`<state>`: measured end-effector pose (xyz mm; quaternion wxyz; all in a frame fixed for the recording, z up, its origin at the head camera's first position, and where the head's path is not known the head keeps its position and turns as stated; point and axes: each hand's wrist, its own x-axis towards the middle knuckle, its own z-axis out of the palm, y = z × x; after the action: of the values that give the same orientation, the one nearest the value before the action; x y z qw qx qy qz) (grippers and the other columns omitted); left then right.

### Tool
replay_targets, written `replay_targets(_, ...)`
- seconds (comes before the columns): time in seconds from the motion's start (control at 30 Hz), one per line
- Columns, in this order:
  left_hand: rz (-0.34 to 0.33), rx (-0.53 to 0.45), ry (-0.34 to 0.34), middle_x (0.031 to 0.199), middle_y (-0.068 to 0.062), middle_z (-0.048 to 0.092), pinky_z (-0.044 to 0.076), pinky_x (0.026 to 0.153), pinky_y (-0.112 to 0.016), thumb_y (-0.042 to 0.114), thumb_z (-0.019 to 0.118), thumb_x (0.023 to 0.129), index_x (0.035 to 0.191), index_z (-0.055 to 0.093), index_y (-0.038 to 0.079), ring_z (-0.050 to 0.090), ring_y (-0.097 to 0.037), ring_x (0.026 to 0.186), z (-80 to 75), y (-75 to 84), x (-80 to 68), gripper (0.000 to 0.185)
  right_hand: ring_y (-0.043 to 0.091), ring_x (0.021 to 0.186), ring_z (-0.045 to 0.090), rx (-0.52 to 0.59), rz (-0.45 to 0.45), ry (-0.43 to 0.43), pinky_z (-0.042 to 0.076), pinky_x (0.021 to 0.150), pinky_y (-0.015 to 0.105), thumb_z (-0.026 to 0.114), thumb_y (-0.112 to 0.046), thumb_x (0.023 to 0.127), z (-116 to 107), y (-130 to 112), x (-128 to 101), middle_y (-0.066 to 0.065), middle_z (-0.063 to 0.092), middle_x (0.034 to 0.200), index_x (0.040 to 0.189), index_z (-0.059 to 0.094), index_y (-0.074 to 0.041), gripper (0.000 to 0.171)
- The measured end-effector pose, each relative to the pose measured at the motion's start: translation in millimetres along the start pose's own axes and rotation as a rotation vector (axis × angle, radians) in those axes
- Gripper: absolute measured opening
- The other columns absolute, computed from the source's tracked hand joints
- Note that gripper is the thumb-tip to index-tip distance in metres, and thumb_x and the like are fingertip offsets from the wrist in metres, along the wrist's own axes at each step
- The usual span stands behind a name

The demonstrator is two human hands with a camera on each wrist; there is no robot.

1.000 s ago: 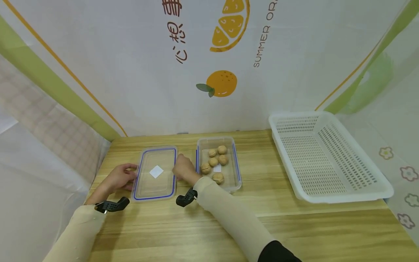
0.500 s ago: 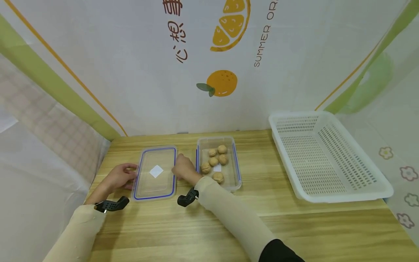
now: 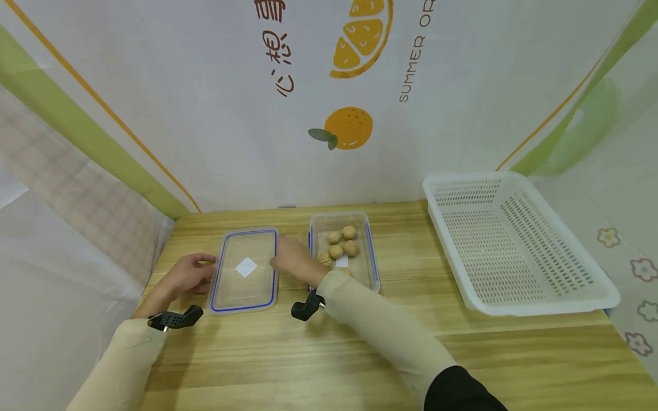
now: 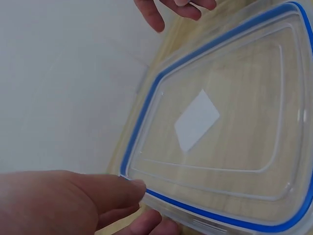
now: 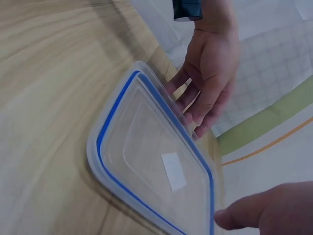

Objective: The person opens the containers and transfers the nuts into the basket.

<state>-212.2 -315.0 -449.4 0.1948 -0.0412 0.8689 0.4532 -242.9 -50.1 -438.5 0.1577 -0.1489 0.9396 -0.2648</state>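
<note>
See the clear lid flat near the desk's far left corner, pinched at its left rim by the left hand, opposite a loosely parted right hand apparently holding nothing. Likely light, stiff, slick; best gripped along both long rims.

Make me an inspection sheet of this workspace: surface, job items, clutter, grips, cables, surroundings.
Surface: wooden table, striped grain.
Job items: clear lid with a blue ring; a white square shows at its middle. Clear box to its right holds walnuts, some partly covered by the right arm.
Clutter: white perforated basket at far right.
Grips: left grip touches the lid's left edge; right grip is at its right edge, contact unclear.
Cables: nothing seen.
Surroundings: pale curtain behind, printed with an orange; black device on the left wrist.
</note>
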Motion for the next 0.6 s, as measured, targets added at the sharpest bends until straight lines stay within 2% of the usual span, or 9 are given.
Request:
replay_targets(0.03,0.008,0.013,0.004,0.102,-0.024,0.065,0.064,0.066,-0.036,0.008,0.054,0.104,0.14,0.038,-0.02,0.065,-0.018,0.079,-1.7,2.3,-0.2,0.048,0.018,0.078,0.062,-0.016,-0.03,-0.004,0.05,0.056,0.025,0.067,-0.018,0.097,-4.5,1.1,-1.1,0.011,0.069,0.115,0.143,0.05,0.002,0.053)
replay_targets(0.1,0.03,0.044,0.011,0.101,-0.024,0.065,0.062,0.064,-0.035,0.011,0.054,0.104,0.14,0.039,-0.02,0.063,-0.019,0.076,-5.1,7.5,-0.8,0.05,0.019,0.097,0.066,-0.047,-0.086,-0.014,0.057,0.072,0.027,0.067,-0.019,0.098,-14.1,3.6,-3.8,0.01,0.065,0.13,0.144,0.05,-0.001,0.052)
replay_targets(0.17,0.058,0.085,0.013,0.106,-0.029,0.065,0.061,0.065,-0.035,0.013,0.054,0.105,0.14,0.039,-0.02,0.063,-0.023,0.079,-7.6,11.8,-3.6,0.05,0.021,0.115,0.064,-0.068,-0.15,-0.034,0.058,0.09,0.031,0.065,-0.02,0.099,-21.2,7.0,-7.7,0.011,0.059,0.141,0.149,0.046,-0.003,0.056)
replay_targets(0.23,0.089,0.111,0.013,0.115,-0.035,0.063,0.061,0.07,-0.038,0.014,0.053,0.105,0.141,0.039,-0.02,0.066,-0.031,0.087,-9.6,17.3,-6.6,0.051,0.023,0.125,0.06,-0.074,-0.206,-0.051,0.055,0.099,0.033,0.064,-0.022,0.101,-28.8,9.8,-11.6,0.012,0.057,0.144,0.151,0.043,-0.003,0.058)
replay_targets(0.3,0.112,0.129,0.009,0.125,-0.037,0.058,0.062,0.078,-0.043,0.016,0.053,0.106,0.142,0.039,-0.019,0.065,-0.038,0.101,-10.9,22.6,-8.9,0.052,0.024,0.127,0.059,-0.072,-0.256,-0.065,0.055,0.101,0.036,0.062,-0.024,0.102,-36.8,12.8,-16.7,0.012,0.057,0.145,0.153,0.041,-0.004,0.059)
replay_targets(0.4,0.134,0.139,0.004,0.131,-0.037,0.056,0.061,0.086,-0.048,0.018,0.053,0.107,0.144,0.039,-0.017,0.06,-0.046,0.114,-11.2,30.7,-11.1,0.053,0.025,0.129,0.057,-0.075,-0.328,-0.065,0.054,0.103,0.037,0.061,-0.025,0.103,-48.3,18.8,-24.5,0.014,0.055,0.146,0.154,0.04,-0.004,0.059)
replay_targets(0.6,0.182,0.134,-0.015,0.134,-0.037,0.053,0.06,0.088,-0.05,0.023,0.054,0.108,0.147,0.038,-0.015,0.057,-0.049,0.118,-9.8,46.1,-16.1,0.057,0.027,0.132,0.054,-0.081,-0.39,-0.04,0.051,0.107,0.042,0.061,-0.022,0.103,-70.0,35.5,-38.5,0.014,0.051,0.15,0.154,0.039,-0.004,0.058)
